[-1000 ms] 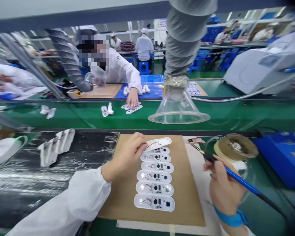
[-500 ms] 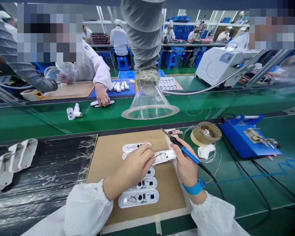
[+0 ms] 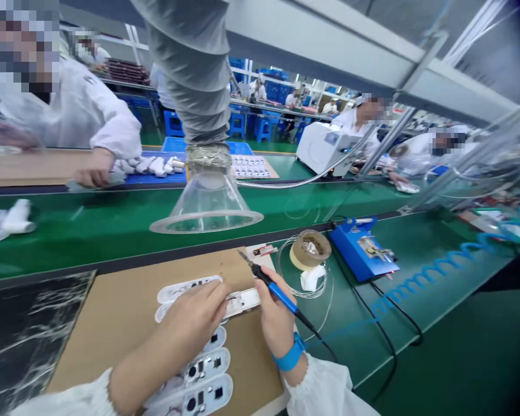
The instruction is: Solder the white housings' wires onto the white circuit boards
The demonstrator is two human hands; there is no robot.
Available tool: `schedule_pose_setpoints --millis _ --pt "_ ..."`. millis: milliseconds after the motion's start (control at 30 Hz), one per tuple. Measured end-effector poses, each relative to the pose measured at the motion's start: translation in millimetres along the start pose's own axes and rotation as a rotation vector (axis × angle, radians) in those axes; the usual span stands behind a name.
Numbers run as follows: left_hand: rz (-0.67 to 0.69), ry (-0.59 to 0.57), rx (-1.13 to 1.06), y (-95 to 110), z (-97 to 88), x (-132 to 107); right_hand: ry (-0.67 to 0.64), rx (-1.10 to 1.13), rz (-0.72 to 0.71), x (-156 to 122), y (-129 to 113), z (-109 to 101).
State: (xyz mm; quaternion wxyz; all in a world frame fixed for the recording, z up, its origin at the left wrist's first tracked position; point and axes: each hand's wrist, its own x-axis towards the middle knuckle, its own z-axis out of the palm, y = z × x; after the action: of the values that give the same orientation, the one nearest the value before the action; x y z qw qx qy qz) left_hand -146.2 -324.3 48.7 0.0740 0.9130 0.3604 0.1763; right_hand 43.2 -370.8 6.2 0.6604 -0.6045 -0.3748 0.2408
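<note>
A white plastic shell with small parts inside lies between my hands, above the brown board. My left hand is closed at its left end, fingertips pinched together and hiding what lies under them. In my right hand is a soldering iron with a blue and black handle, its metal tip pointing up and left. The fingers of that hand also touch the shell's right end. Several similar shells with circuit boards lie in a column on the board, partly behind my left hand and forearm.
A clear fume hood hangs over the bench's far edge. To the right are a tape roll with solder in it, coiled wire, white tissue and a blue soldering station. A co-worker's hand handles a part across the belt.
My view has turned right and tilted, so the bench appears shifted left. Both hands keep their holds on the shell and soldering iron. The co-worker's hand across the belt has shifted.
</note>
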Motion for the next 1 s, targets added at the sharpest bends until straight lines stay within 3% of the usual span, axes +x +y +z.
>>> schedule_pose_setpoints --millis 200,333,467,667,733,1000 --pt "-0.025 -0.153 0.041 -3 0.8 5 -0.031 0.064 0.005 0 2 6" --pt "-0.081 -0.171 0.007 -6 -2.7 9 -0.031 0.05 0.002 2 6 4" --pt "-0.181 -0.078 -0.054 -1 -6.9 10 0.012 -0.017 0.011 7 8 -4" --pt "-0.284 0.152 -0.391 4 -4.2 2 0.038 -0.081 0.018 10 7 -16" --pt "-0.289 0.172 -0.462 3 -3.7 0 0.041 -0.072 0.006 9 9 -17" --pt "-0.192 -0.034 -0.593 -1 -9.0 4 0.031 -0.014 0.012 5 9 -16"
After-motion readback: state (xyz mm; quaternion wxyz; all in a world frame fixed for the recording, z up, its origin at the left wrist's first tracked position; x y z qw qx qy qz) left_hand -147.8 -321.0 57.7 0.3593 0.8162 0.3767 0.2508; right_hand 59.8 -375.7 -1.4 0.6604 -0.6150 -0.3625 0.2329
